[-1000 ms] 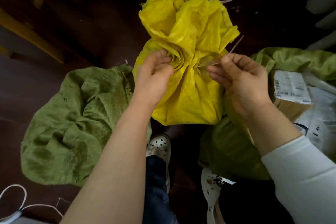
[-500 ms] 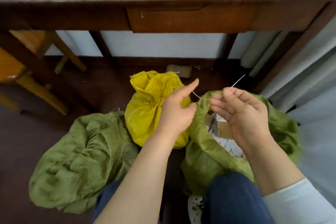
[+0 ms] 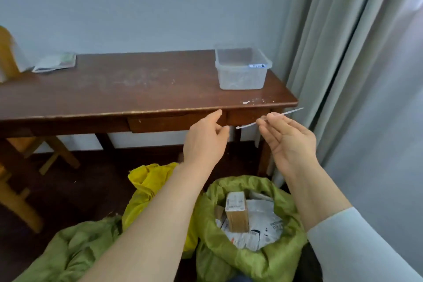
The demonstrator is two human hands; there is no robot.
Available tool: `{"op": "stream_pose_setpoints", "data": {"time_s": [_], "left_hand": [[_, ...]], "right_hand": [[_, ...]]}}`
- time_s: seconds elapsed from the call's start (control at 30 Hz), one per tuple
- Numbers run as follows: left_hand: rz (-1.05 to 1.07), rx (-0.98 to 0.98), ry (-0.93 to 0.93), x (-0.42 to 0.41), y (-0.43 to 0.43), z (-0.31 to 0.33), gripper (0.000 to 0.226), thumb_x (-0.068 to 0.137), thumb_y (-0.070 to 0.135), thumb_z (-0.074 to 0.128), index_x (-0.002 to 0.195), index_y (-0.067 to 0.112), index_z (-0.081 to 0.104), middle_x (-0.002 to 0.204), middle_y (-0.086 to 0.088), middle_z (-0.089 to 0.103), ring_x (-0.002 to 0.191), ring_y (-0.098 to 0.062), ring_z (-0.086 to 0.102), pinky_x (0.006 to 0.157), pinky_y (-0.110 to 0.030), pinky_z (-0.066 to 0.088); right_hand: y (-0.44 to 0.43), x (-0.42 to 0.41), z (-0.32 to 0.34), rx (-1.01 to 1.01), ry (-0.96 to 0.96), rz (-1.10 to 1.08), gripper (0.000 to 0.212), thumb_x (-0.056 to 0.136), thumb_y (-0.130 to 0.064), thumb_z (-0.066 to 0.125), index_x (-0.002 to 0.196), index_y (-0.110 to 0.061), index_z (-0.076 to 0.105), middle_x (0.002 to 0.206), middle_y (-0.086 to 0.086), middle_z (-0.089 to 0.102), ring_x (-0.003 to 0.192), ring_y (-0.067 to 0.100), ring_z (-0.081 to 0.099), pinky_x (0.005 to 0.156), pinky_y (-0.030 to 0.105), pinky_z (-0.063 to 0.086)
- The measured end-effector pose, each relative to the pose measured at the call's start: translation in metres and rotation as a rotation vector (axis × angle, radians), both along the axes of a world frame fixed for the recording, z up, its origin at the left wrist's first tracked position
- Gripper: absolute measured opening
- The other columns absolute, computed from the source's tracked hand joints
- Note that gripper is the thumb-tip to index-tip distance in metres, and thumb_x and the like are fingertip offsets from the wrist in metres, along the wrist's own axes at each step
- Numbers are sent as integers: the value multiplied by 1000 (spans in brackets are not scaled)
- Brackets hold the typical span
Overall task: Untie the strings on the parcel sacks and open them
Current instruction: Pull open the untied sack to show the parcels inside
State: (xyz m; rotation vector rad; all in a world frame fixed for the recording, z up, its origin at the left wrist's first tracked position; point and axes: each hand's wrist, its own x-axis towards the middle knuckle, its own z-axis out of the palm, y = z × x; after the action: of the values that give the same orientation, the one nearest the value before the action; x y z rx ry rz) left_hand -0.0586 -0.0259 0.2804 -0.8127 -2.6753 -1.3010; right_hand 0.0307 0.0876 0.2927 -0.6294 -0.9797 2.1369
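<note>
Head view: desk (image 3: 137, 89) stood ahead. Green sack (image 3: 229, 258) sat open below the hands (parcels visible inside), yellow sack (image 3: 146, 181) touching its left side. Left hand (image 3: 203, 142) was spread, holding nothing. Right hand (image 3: 290, 142) pinched the string (image 3: 289, 112), clear of both sacks.
</note>
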Motion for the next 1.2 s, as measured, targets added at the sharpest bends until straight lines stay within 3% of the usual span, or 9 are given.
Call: {"op": "stream_pose_setpoints", "data": {"time_s": [0.27,0.4,0.57,0.67,0.77,0.83,0.93,1.03,1.2], "left_hand": [[-15,-34,1,-45,60,55,46,92,14,48,138,20,43,128,1,58,118,-20,52,95,-33,45],[17,-65,-29,-71,60,58,45,92,13,47,136,20,45,132,0,56,117,-21,54,96,-38,49],[55,-68,-67,-98,47,55,43,90,11,47,133,20,49,123,1,61,109,-22,57,90,-40,52],[61,-67,-68,-107,40,54,45,90,9,46,134,20,48,127,1,58,113,-22,55,93,-41,50],[61,-57,-78,-109,34,50,45,90,8,47,133,18,48,128,-1,58,115,-22,54,96,-41,49],[65,-44,-94,-108,30,45,44,90,9,46,133,18,48,127,-2,59,114,-22,55,96,-41,49],[69,-31,-127,-101,21,35,44,91,10,45,134,19,47,127,-1,59,115,-21,55,97,-38,48],[83,-34,-149,-93,6,20,44,92,11,47,135,20,46,128,1,58,113,-19,56,94,-34,49],[154,-66,-227,-87,-38,-29,43,92,11,49,134,16,49,124,1,61,117,-18,54,99,-33,45]], "right_hand": [[57,-81,64,-200,154,-112,9,84,8,58,80,-1,59,76,17,64,54,20,68,61,26,60],[80,-123,59,-125,71,3,28,93,-2,47,120,-4,52,118,12,59,110,22,63,66,17,54],[75,-163,69,791,-871,-134,42,96,-19,39,138,-20,32,137,7,43,125,28,45,85,32,41],[69,-169,76,988,-999,-33,39,98,-22,39,137,-21,42,127,4,54,120,27,49,99,31,41],[60,-173,76,1093,-981,-30,31,98,-19,40,124,-16,53,87,4,56,98,26,54,74,23,43],[50,-170,76,884,-896,-39,37,96,-14,40,132,-15,43,76,3,49,94,26,54,63,22,40],[39,-169,70,250,-266,-32,45,91,4,38,136,-1,38,123,17,57,114,29,57,83,28,48],[15,-157,49,224,-196,-73,51,87,16,26,128,-3,49,128,13,51,91,23,67,82,27,55],[-37,-138,-17,317,-295,86,43,83,16,30,82,-9,64,87,12,64,76,19,67,66,23,59]]}}
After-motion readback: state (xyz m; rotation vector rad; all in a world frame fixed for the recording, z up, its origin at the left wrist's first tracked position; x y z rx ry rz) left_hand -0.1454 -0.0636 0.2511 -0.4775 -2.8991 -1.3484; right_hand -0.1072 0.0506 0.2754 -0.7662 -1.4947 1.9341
